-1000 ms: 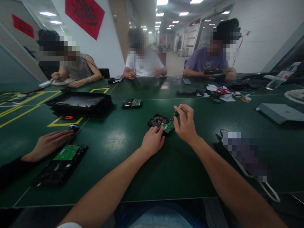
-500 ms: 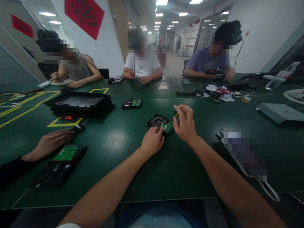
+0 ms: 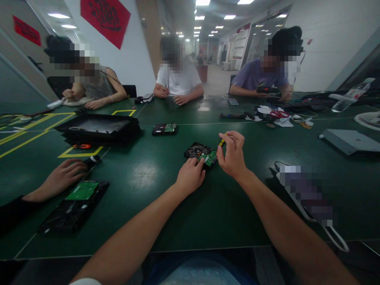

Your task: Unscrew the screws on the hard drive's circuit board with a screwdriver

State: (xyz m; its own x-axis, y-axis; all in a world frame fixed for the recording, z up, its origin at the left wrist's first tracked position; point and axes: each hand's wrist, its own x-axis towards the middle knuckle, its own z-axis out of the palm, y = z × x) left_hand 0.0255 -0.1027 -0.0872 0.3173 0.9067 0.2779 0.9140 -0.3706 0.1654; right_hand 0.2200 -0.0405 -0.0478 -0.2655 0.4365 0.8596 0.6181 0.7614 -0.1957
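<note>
On the green table a black hard drive (image 3: 194, 149) lies with its green circuit board (image 3: 210, 157) facing up. My left hand (image 3: 191, 174) grips the near edge of the drive, fingertips resting on its board side. My right hand (image 3: 233, 152) is closed around a small yellow and black screwdriver (image 3: 222, 141) at the drive's right end. The screwdriver leans, and its tip is hidden behind my fingers, so I cannot tell whether it touches a screw.
A second hard drive (image 3: 164, 129) lies farther back. To the left are stacked black trays (image 3: 99, 126), a larger drive (image 3: 74, 208) and a co-worker's hand (image 3: 63, 174) on a dark tool. A phone (image 3: 308, 196) lies at right, before a grey box (image 3: 352, 141). Several people sit opposite.
The screwdriver in my right hand has shifted slightly and shows more of its yellow handle. My left hand stays put. The co-worker's hand at left has moved a little left with the dark tool.
</note>
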